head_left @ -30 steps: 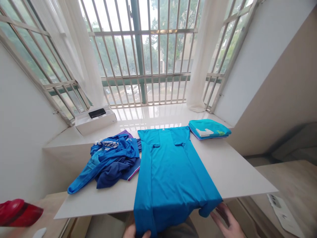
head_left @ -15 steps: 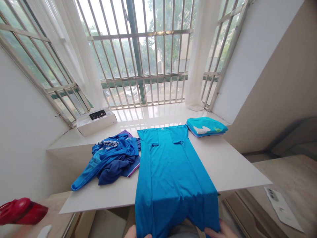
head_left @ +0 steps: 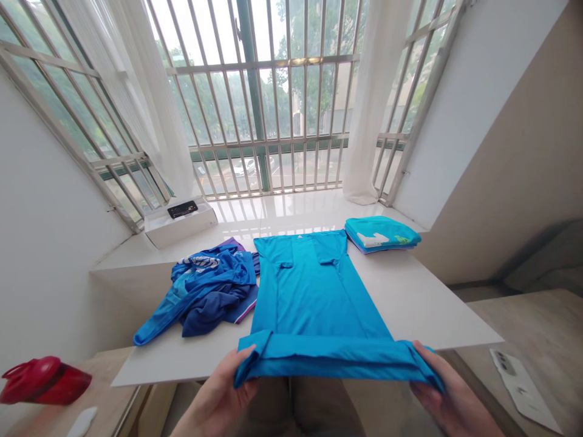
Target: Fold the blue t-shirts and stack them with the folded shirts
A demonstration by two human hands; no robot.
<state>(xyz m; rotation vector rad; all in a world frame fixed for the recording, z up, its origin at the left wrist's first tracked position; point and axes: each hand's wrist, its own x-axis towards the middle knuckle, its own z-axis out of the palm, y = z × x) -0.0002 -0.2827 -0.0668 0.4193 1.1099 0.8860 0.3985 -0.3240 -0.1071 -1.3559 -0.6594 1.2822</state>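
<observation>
My left hand and right hand pinch both ends of the folded-over hem of a soft, light turquoise knit T-shirt, lying on a white board table. Limp, slippery; hold at the fold. Crumpled blue clothes just left of the shirt; table's front edge under the fold.

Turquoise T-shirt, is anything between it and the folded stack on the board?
Nothing visible: the turquoise T-shirt lies right beside the folded stack on the white board; the crumpled blue garments lie on its other side.
</observation>
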